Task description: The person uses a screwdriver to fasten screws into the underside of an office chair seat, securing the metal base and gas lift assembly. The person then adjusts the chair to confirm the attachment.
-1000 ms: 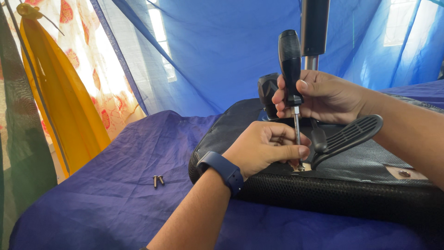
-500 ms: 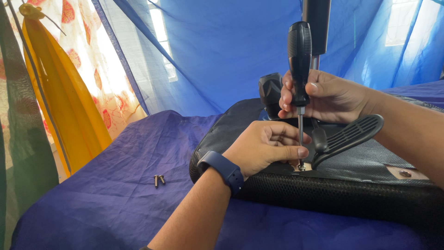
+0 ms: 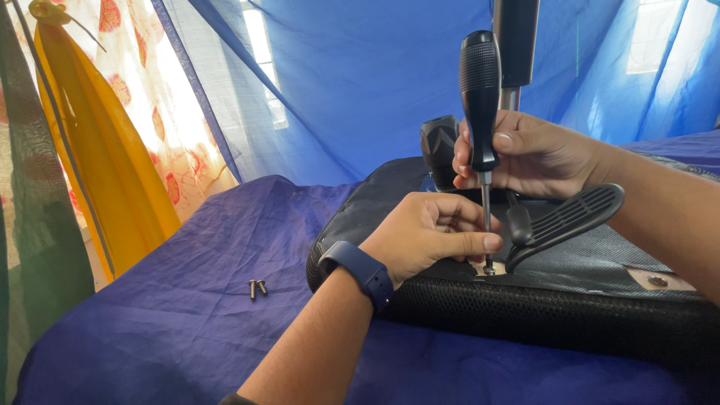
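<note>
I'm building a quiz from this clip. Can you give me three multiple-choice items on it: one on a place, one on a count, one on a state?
1. Where do the loose screws lie?
A. on the purple cloth, left of the seat
B. on the seat
C. in the left hand

2. How many loose screws lie there?
A. two
B. five
C. none

3. How does the screwdriver stand?
A. flat on the cloth
B. upright, tip down on the seat
C. hanging from the curtain

Key: 1 A, they rest on the cloth apart from the seat. 2 A, a pair shows side by side. 3 B, the right hand holds its grip, the left hand steadies the shaft.
</note>
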